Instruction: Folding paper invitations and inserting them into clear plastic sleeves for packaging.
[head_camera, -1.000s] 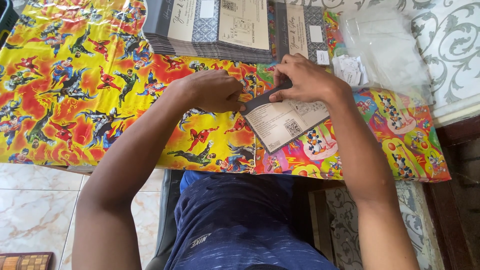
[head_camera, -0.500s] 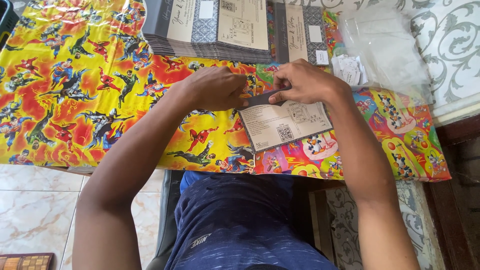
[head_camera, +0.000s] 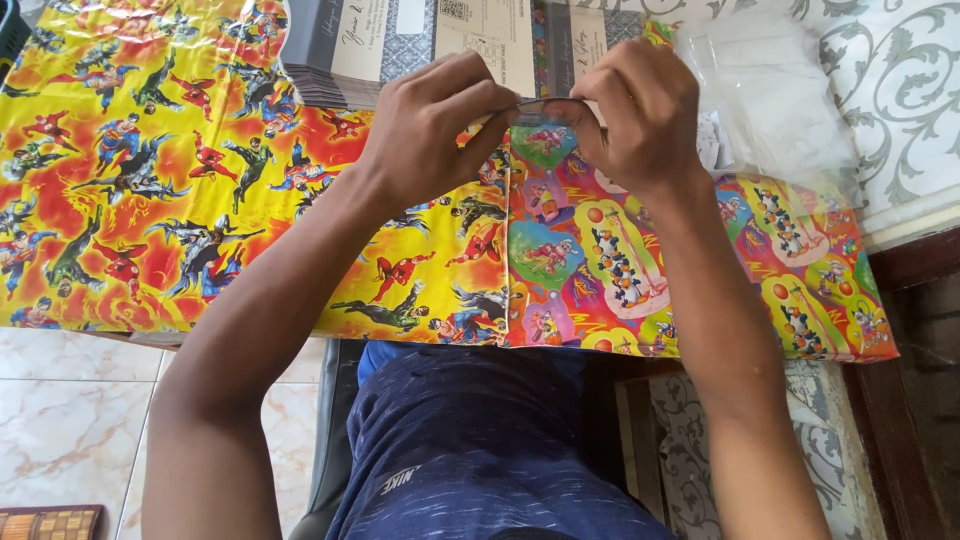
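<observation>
Left hand (head_camera: 430, 130) and right hand (head_camera: 640, 115) both pinched narrow on thin card (head_camera: 545, 106), seen edge-on, held between them above counter (head_camera: 150, 220) covered in bright cartoon-print wrap. Stack of printed cards (head_camera: 400, 45) just beyond hands. Clear plastic bags (head_camera: 780, 110) right of right hand.

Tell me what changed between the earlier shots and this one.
The card that lay face up on the colourful cartoon table cover a second ago has been lifted and tilted, so only its thin edge shows. The left hand and right hand have both moved up toward the stack of printed cards and now pinch it between fingertips. The stack, cover and clear plastic sleeves stayed put.
</observation>
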